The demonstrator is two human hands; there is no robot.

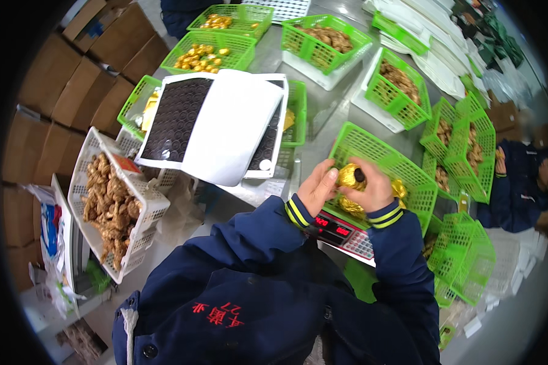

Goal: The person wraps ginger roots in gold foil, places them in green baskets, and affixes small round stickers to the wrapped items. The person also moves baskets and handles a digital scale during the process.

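Note:
My right hand [373,185] grips a gold foil-wrapped piece [348,175] that has a dark round patch on its upper side. Close against its left side, my left hand [317,188] has thumb and fingers drawn together; whether they pinch anything is hidden. Both hands are over the near part of a green plastic basket [370,148]. More gold foil-wrapped pieces [398,189] lie in it, partly covered by my right hand. The basket rests on a digital scale [342,232] with lit red digits, its keypad partly behind my right sleeve.
Sheets of black round stickers [176,121], with white backing paper [230,123] across them, lie over green baskets at left. A white crate [153,196] holds brown knobbly pieces. Filled baskets [326,23] stand farther back. Another person [513,182] is at the right; cartons [73,86] are stacked left.

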